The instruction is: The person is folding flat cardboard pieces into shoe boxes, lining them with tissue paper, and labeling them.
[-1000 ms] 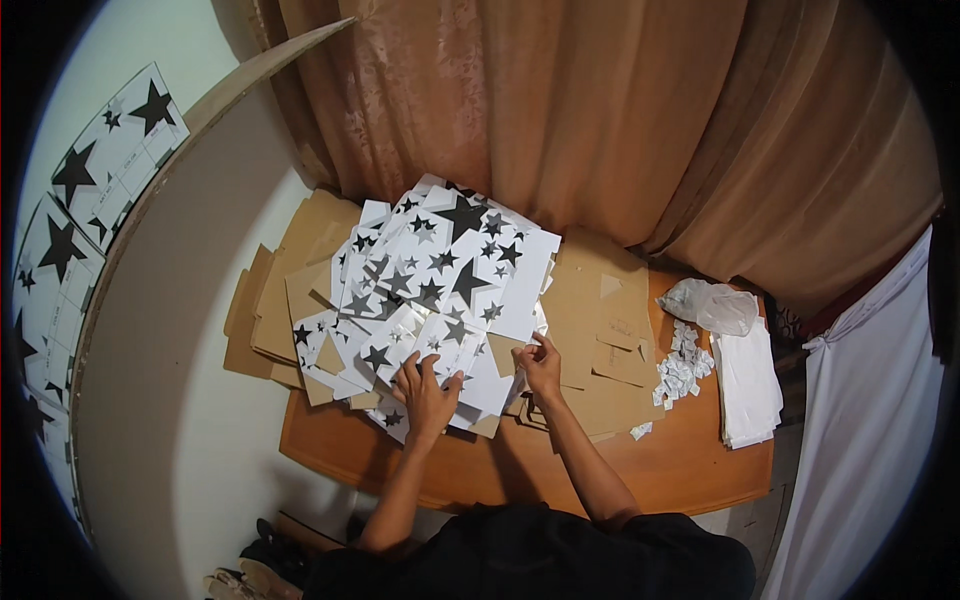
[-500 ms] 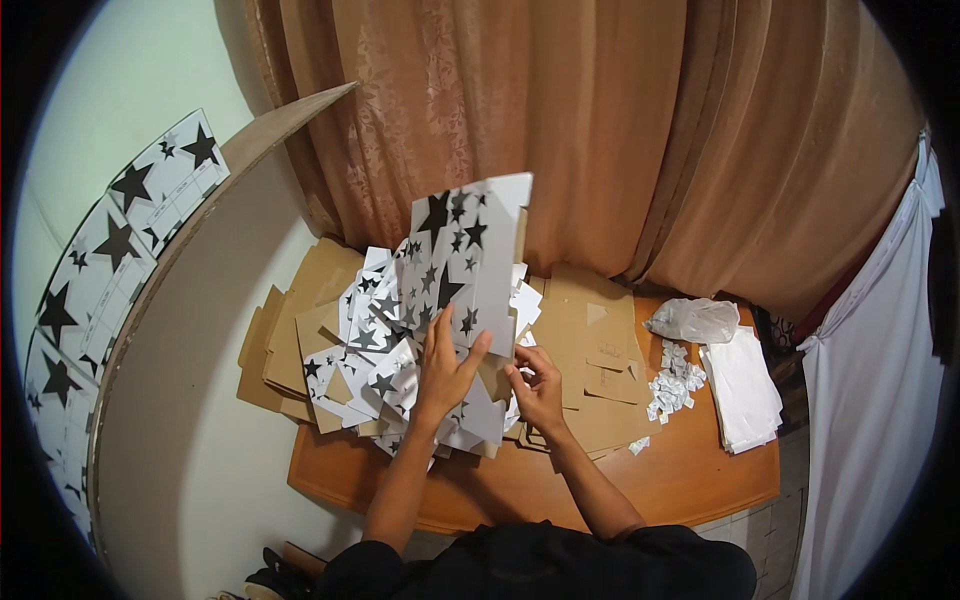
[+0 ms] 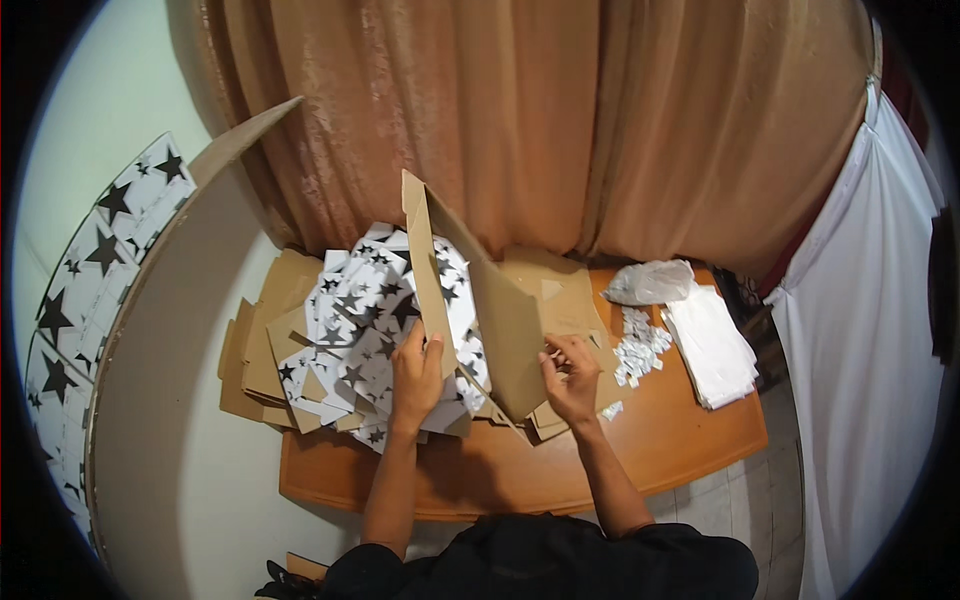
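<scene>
My left hand [image 3: 417, 375] grips the lower edge of a die-cut cardboard sheet [image 3: 500, 320], brown on the side facing me, which stands nearly upright over the table. My right hand [image 3: 572, 378] rests just right of that sheet, fingers curled on the brown cardboard pieces [image 3: 560, 300] lying flat there. Under and left of the raised sheet lies a pile of white sheets printed with black stars [image 3: 360, 320], stacked on more brown cardboard [image 3: 262, 350].
An orange-brown wooden table [image 3: 660, 450] holds a crumpled plastic bag [image 3: 650, 282], small white paper scraps [image 3: 638, 352] and a stack of white sheets [image 3: 712, 345]. A tan curtain [image 3: 560, 130] hangs behind. A large curved board with star prints [image 3: 100, 270] stands at left.
The star-printed sheet has been lifted off the pile and swung up toward vertical, so its brown back faces me. My right hand moved right onto the flat cardboard.
</scene>
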Action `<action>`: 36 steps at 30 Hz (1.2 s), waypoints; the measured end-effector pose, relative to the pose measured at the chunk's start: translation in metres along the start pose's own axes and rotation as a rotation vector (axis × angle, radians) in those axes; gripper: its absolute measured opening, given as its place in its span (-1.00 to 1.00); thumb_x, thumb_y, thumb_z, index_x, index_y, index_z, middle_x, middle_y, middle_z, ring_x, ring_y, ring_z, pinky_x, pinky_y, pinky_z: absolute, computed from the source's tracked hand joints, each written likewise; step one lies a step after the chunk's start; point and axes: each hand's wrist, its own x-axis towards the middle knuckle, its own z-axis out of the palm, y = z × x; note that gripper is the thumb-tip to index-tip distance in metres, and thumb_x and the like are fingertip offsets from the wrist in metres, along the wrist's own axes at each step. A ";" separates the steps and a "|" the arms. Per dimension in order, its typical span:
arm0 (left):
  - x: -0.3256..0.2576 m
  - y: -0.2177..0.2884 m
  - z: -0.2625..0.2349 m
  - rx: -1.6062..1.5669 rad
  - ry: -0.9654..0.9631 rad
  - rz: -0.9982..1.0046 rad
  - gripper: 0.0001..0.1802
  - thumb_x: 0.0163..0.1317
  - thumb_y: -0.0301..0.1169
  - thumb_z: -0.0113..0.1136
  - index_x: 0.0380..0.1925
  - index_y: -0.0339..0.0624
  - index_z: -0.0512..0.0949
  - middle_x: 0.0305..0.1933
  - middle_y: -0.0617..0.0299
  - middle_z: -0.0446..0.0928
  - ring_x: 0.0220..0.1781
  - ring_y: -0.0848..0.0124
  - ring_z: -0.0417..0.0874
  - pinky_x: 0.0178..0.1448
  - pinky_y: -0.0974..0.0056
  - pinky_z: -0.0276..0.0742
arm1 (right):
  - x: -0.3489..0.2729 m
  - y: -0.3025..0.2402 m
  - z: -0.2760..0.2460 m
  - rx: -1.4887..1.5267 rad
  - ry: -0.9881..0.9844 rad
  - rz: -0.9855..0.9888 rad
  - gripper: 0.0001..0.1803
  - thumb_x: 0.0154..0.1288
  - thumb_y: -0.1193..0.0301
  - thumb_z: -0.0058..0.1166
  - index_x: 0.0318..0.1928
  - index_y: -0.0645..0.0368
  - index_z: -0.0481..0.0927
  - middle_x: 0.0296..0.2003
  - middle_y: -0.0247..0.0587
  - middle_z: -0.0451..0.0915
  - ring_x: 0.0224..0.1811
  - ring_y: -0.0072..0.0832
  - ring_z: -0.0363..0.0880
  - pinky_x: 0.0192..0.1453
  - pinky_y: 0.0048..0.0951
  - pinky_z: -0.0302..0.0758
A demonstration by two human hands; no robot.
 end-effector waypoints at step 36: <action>-0.224 0.087 0.379 -0.011 -0.698 -0.056 -0.37 0.13 -0.49 0.15 0.29 -0.32 0.42 -0.06 -0.16 0.58 -0.04 0.03 0.63 0.10 0.07 0.54 | -0.133 0.068 -0.457 -0.606 0.359 0.360 -0.71 0.15 0.58 0.22 -0.08 0.22 0.76 -0.39 -0.18 0.56 -0.52 -0.48 0.59 -0.38 -0.46 0.53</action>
